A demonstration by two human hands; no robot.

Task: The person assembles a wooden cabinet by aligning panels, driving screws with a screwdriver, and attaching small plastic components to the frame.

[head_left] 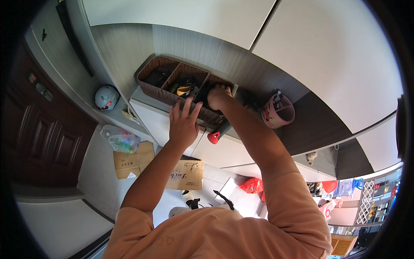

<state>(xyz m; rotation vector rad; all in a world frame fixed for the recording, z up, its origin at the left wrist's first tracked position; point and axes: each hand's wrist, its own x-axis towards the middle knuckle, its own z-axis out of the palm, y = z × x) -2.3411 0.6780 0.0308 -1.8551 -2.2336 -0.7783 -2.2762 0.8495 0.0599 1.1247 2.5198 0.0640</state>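
A brown wood-patterned storage box with three compartments sits on a grey shelf. My left hand is open, fingers spread, with its fingertips at the box's front wall. Into the right compartment reaches my right hand, its fingers curled and partly hidden; what they hold, if anything, I cannot make out. A dark object lies in the left compartment. In the middle one are a yellow ring-shaped item and several dark things. A black rod with a red end sticks out beneath my right forearm.
A pink divided holder stands right of the box. White cabinet doors hang above. At left are a helmet and a dark brown door. Below, a plastic bag of bottles, flattened cardboard and a red bag lie on the floor.
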